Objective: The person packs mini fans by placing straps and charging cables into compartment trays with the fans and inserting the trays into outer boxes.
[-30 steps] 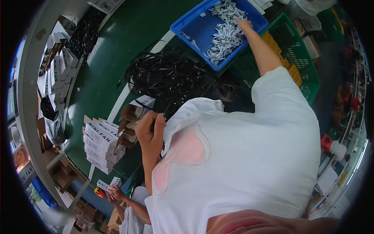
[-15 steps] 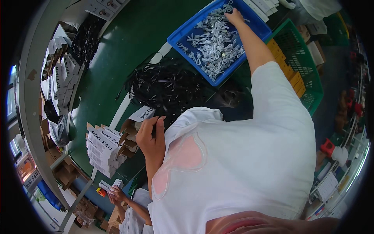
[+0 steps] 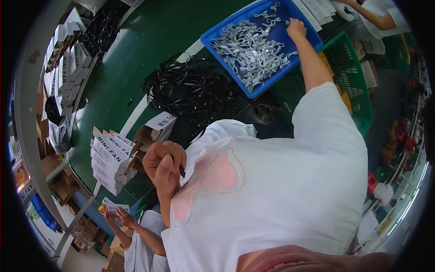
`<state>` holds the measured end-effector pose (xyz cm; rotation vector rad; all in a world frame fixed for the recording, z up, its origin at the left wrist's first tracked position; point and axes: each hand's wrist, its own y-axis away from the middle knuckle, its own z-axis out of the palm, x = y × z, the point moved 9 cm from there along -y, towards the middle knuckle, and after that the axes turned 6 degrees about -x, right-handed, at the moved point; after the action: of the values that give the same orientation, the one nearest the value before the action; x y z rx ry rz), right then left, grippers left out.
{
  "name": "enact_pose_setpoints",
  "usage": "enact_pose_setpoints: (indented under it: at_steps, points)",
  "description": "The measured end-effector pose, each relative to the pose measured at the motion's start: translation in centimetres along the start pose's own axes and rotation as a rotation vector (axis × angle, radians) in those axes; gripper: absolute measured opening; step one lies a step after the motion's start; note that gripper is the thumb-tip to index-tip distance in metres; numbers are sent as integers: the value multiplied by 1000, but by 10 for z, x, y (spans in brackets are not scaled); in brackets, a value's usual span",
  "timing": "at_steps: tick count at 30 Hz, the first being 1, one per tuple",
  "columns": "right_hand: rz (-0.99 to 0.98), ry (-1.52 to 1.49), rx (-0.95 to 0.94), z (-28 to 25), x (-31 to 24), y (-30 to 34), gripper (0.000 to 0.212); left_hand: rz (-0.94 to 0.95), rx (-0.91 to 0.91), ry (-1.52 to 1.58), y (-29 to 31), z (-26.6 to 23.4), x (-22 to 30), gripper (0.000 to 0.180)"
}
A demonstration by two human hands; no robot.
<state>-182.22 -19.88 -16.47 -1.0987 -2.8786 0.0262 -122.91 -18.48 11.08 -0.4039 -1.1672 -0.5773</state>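
My right hand (image 3: 297,30) reaches into the right part of a blue tray (image 3: 252,94). Its fingers are closed on a white cable, of which only a small bit shows at the fingertips. Bundles of coiled white cables (image 3: 249,54) are heaped mostly in the tray's left and near parts. In front of my chest, my left hand (image 3: 165,167) is curled with the thumb against the fingers; what it holds, if anything, is hidden. Just beyond it stands an open white box (image 3: 161,120) with brown inner flaps. A tangled pile of black straps (image 3: 192,90) lies between that box and the tray.
Several white boxes (image 3: 108,158) stand left of my left hand. Below them, a co-worker's hands (image 3: 118,215) hold a white box. A green crate (image 3: 360,90) with yellow boxes is at the right. Another person's arm (image 3: 374,16) shows at the far right.
My right hand has moved right and nearer inside the tray, away from its far edge. The cables lie more to the left. My left hand has dropped slightly and curled more.
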Motion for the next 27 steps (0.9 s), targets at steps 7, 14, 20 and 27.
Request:
enact_pose_setpoints:
  at_steps: [7, 14, 20, 27]
  points:
    - [-34, -903, -45, 28, 49, -8, 17, -88, -112, -578, 1, 15, 5, 20]
    - [-786, -1686, -1093, -230, -298, 233, 33, -62, 100, -448, 24, -23, 21, 31]
    - [-966, -1679, -1237, -297, -397, 329, 33, 148, 282, -258, 50, -43, 27, 37]
    - [-1458, -1076, -1511, -315, -428, 386, 10, 405, 666, -981, 122, -56, 54, 9]
